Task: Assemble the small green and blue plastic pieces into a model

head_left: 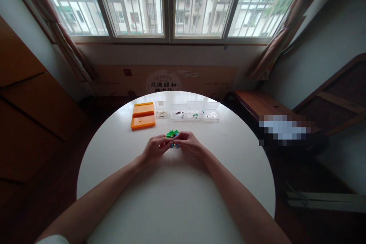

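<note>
Between my two hands, over the middle of the white table, is a small assembly of toy building blocks [172,134], green at the top with blue and some yellow lower down. My left hand [156,147] grips it from the left with fingers pinched. From the right, my right hand [189,142] pinches at it too, thumb and fingertips pressed close to the other hand's. The fingers cover much of the assembly, so its full shape is hidden.
On the round white table [120,160], an orange open case [143,115] lies beyond my hands at the left. Beside it, several clear plastic boxes [178,113] hold small loose pieces. A wooden bench [265,103] stands at the right, below the window wall.
</note>
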A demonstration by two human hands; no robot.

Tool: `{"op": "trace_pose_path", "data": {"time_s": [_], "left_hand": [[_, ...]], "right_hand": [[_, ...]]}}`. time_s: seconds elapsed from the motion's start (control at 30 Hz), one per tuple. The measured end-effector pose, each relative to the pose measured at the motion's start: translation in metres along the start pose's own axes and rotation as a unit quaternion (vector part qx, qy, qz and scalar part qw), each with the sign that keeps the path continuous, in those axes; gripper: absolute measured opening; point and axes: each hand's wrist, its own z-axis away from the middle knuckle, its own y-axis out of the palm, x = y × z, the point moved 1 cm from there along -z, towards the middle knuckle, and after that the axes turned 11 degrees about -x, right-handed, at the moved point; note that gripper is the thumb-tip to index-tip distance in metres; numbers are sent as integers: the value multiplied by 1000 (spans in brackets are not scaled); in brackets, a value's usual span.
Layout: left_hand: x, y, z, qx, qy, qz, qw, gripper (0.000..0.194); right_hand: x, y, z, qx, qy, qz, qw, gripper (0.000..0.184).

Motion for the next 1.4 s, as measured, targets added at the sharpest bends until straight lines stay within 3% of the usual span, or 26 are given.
{"op": "trace_pose_path", "data": {"time_s": [1.4], "left_hand": [[5,0,0,0,-21,-10,1000,16]], "right_hand": [[-1,0,1,-10,9,-11,1000,26]]}}
